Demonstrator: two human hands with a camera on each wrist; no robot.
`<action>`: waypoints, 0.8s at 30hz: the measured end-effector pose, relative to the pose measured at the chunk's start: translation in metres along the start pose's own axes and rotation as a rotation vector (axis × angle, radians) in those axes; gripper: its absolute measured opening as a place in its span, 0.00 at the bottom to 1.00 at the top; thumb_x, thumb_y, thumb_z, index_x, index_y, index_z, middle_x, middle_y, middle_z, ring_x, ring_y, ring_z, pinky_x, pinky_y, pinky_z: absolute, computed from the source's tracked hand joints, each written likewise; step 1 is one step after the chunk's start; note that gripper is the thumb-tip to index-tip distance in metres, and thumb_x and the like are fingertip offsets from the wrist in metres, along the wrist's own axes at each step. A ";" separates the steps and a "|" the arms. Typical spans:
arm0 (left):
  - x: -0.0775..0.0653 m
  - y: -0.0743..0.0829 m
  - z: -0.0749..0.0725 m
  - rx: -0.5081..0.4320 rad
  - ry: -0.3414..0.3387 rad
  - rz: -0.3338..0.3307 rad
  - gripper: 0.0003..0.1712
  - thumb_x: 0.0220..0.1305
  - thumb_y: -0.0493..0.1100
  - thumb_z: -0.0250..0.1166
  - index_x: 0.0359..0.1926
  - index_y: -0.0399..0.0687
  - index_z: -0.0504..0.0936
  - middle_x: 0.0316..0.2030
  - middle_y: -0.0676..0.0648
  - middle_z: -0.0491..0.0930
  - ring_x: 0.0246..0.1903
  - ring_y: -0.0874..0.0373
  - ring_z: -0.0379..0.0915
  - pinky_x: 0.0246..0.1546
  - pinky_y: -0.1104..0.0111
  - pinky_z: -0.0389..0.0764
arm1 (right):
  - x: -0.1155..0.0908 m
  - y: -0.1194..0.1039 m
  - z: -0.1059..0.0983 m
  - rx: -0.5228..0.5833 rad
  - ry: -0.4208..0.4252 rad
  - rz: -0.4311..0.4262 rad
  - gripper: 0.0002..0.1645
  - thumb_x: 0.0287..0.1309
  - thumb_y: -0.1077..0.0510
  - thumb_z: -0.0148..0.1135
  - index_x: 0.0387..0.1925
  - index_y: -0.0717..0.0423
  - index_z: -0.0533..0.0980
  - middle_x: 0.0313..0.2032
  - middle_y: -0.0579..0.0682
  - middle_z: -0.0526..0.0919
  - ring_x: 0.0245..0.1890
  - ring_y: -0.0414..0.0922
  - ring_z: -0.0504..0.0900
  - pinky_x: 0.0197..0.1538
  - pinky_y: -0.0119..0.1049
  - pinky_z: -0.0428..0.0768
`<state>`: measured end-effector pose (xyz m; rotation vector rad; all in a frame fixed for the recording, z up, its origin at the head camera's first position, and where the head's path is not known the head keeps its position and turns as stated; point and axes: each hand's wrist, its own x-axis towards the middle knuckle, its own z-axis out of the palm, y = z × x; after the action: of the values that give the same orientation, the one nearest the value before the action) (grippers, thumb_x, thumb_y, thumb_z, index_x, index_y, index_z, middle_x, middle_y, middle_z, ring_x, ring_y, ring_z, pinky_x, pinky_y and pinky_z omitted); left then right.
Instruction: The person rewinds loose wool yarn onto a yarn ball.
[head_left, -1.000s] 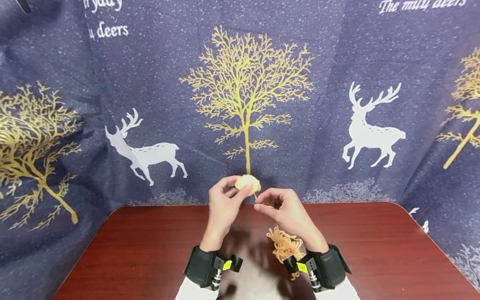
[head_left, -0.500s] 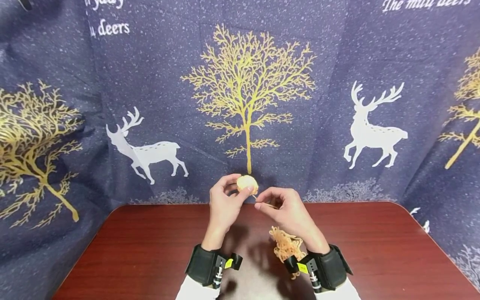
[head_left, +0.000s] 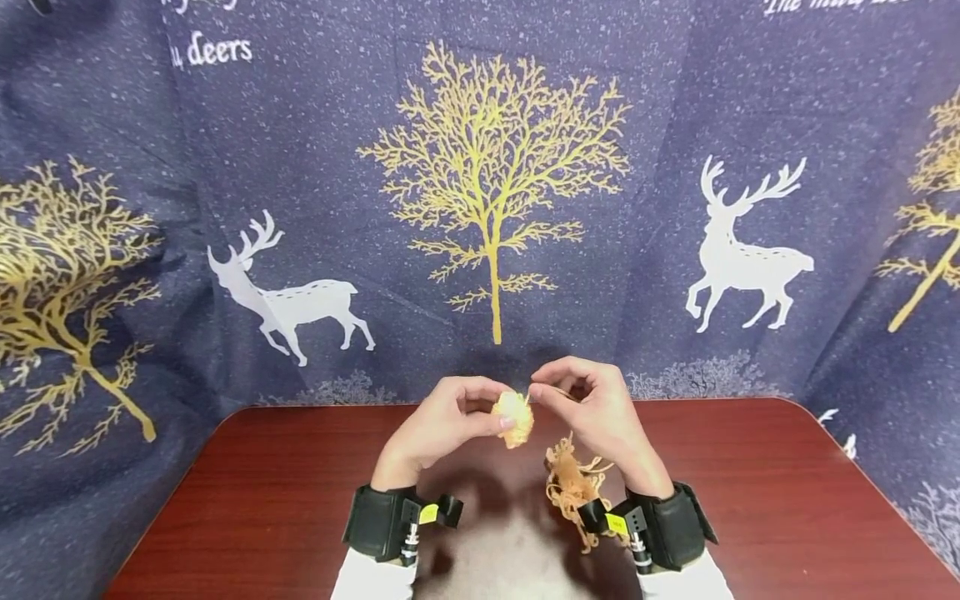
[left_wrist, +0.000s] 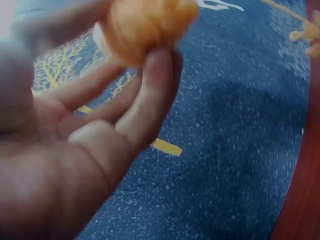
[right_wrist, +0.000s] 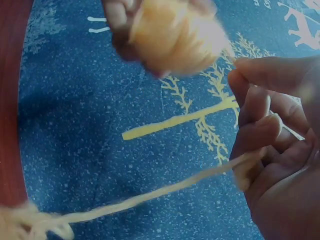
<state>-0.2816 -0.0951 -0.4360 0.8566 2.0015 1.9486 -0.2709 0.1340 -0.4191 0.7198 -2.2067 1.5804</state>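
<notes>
A small ball of yellow-orange yarn (head_left: 513,419) is held up over the far part of the table by the left hand (head_left: 452,423), thumb and fingers pinching its side. In the left wrist view the yarn ball (left_wrist: 147,27) sits at the fingertips. Just right of it, the right hand (head_left: 592,410) pinches the strand between thumb and forefinger. The right wrist view shows the yarn strand (right_wrist: 150,196) running from the curled lower fingers of the right hand (right_wrist: 280,125) down to a loose heap. That heap of loose yarn (head_left: 572,486) lies on the table below the right hand.
The reddish-brown table (head_left: 300,492) ends at a rounded far edge. Behind it hangs a dark blue cloth (head_left: 420,275) printed with deer and golden trees. Each wrist wears a black strap with a camera (head_left: 382,521).
The yarn ball has turned and come lower and to the right with the left hand. The right hand has shifted slightly up and right. The loose heap has changed shape a little.
</notes>
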 end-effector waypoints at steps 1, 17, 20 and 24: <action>-0.001 0.000 -0.001 -0.032 -0.043 0.012 0.19 0.62 0.31 0.69 0.54 0.30 0.81 0.42 0.41 0.85 0.42 0.54 0.83 0.45 0.62 0.86 | 0.000 0.001 0.000 0.010 0.004 -0.008 0.06 0.55 0.64 0.75 0.36 0.54 0.86 0.22 0.46 0.83 0.18 0.39 0.73 0.19 0.30 0.71; 0.007 0.010 0.018 -0.511 0.257 0.266 0.18 0.62 0.25 0.63 0.52 0.40 0.82 0.48 0.44 0.84 0.47 0.55 0.81 0.49 0.66 0.84 | 0.002 0.009 0.018 0.172 -0.037 0.044 0.04 0.57 0.70 0.70 0.36 0.64 0.83 0.26 0.53 0.85 0.22 0.38 0.77 0.24 0.28 0.74; 0.011 0.011 0.022 -0.430 0.449 0.239 0.18 0.61 0.25 0.64 0.54 0.33 0.80 0.47 0.44 0.84 0.46 0.55 0.82 0.49 0.66 0.84 | 0.002 0.006 0.022 0.117 -0.046 0.084 0.03 0.57 0.66 0.72 0.35 0.61 0.84 0.26 0.53 0.85 0.20 0.38 0.75 0.23 0.29 0.73; 0.014 0.008 0.023 -0.140 0.601 0.213 0.20 0.58 0.26 0.70 0.53 0.29 0.80 0.45 0.41 0.84 0.43 0.54 0.82 0.47 0.66 0.85 | 0.001 -0.001 0.021 0.014 -0.055 0.103 0.03 0.57 0.62 0.73 0.34 0.55 0.85 0.25 0.50 0.85 0.19 0.39 0.75 0.22 0.31 0.73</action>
<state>-0.2784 -0.0683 -0.4267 0.5005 2.0876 2.6821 -0.2702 0.1134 -0.4245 0.6711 -2.3082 1.6457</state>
